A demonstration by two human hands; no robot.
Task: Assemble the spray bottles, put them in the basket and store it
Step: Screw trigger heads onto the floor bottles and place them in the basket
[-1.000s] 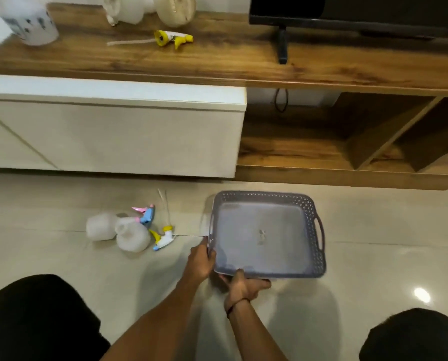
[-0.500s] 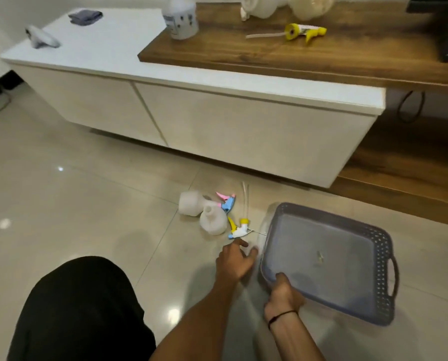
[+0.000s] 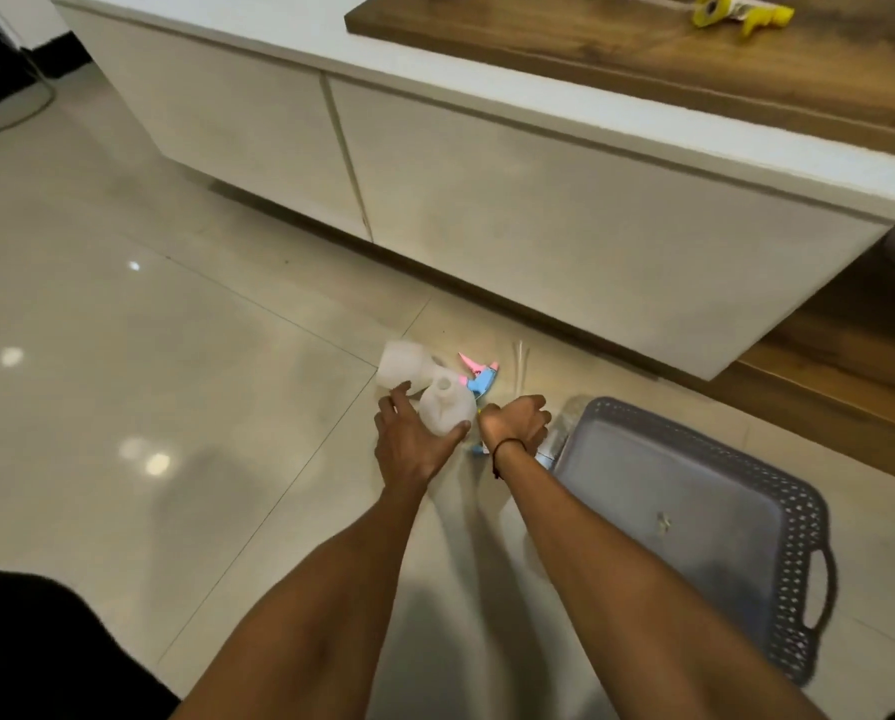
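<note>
Two white plastic bottles lie on the floor tiles. My left hand (image 3: 414, 441) grips the nearer bottle (image 3: 448, 407) with the thumb on its right side. The other bottle (image 3: 402, 368) lies just behind it. My right hand (image 3: 515, 423) is curled down over the yellow-and-white spray head (image 3: 478, 449), which is mostly hidden beneath it. A pink-and-blue spray head (image 3: 480, 377) lies behind the bottles, and thin dip tubes (image 3: 519, 363) beside it. The grey perforated basket (image 3: 793, 563) sits empty on the floor to the right of my right forearm.
A long white cabinet (image 3: 538, 226) runs along the far side, close behind the parts. On its wooden top lies another yellow spray head (image 3: 728, 10). A low wooden shelf (image 3: 850, 356) is at the right. My dark-clothed knee (image 3: 45, 652) is at bottom left.
Both hands have let go of the basket and moved left to the parts. The left hand now grips a bottle and the right hand covers the yellow spray head. The view has shifted left.
</note>
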